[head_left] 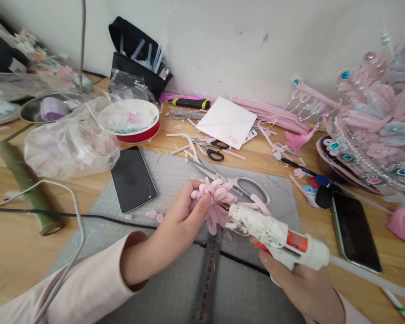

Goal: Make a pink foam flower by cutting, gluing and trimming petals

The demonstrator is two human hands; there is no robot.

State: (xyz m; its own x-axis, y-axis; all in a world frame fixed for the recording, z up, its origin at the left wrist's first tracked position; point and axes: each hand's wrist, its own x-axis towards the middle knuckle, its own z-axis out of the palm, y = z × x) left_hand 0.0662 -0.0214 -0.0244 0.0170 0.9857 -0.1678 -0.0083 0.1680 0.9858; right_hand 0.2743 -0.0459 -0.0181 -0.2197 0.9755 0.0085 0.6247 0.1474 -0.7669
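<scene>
Between the thumb and fingers of my left hand [184,216] is a pink fuzzy flower [219,193] with many looped petals. My right hand [297,285] is wrapped round the handle of a white glue gun [270,231], whose nozzle meets the flower's middle. A glue stick [367,274] sticks out of the gun's back end. Just behind the flower, grey-handled scissors [253,186] lie on the grey cutting mat [168,274]. Below the flower a steel ruler [207,283] runs toward me.
A dark tablet [134,180] lies left and a phone [356,231] right. A red-rimmed bowl [148,134], a plastic bag [70,144] and black-handled scissors [216,155] lie behind. A pink jewelled headdress [378,117] stands at right. A black cable [121,220] crosses the mat.
</scene>
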